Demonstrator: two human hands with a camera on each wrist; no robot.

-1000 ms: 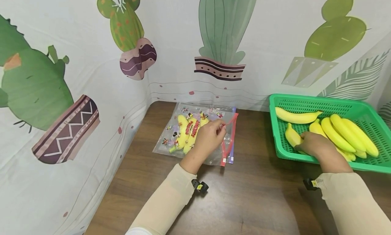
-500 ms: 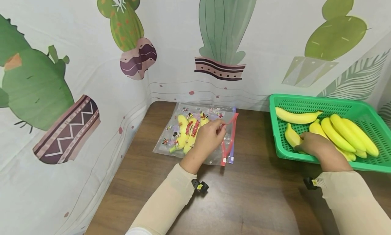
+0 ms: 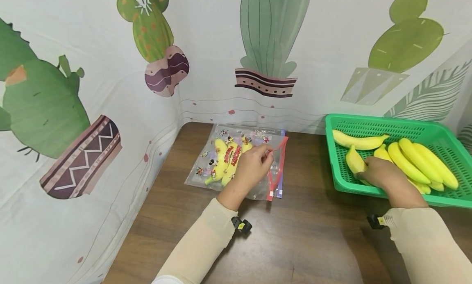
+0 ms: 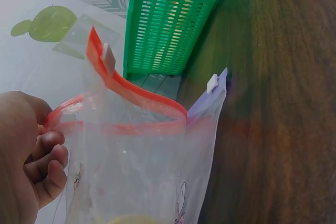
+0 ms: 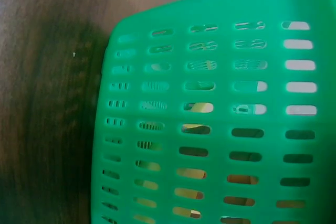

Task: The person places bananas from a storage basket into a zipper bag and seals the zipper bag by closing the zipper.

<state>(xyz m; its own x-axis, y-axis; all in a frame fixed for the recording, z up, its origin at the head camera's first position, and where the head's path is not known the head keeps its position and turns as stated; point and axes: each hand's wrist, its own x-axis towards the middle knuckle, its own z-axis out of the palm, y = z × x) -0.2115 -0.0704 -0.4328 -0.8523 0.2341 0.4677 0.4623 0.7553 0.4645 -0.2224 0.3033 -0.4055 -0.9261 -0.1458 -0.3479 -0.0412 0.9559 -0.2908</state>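
A clear zip bag [image 3: 195, 175] printed with cartoon figures lies on the table, with yellow bananas [image 3: 221, 159] inside. My left hand [image 3: 253, 165] pinches its red zip edge [image 4: 142, 107], and the mouth gapes in the left wrist view. A second zip edge, purple [image 4: 207, 98], shows beside it. Inside the green basket [image 3: 333, 165], my right hand [image 3: 385, 175] grips a banana [image 3: 355, 160] at the left end. The right wrist view shows mostly the slotted basket wall [image 5: 220, 124], which hides that hand.
Several more bananas [image 3: 420, 157] lie in the basket to the right of my right hand, and one single banana [image 3: 357, 140] lies along its back. Brown tabletop [image 3: 306, 235] extends in front. A white cloth [image 3: 210, 50] with printed cacti hangs behind and at left.
In the basket, the banana in my right hand has shifted slightly, its tip rising and tilting a little to the right. My left hand and the bag stay put.
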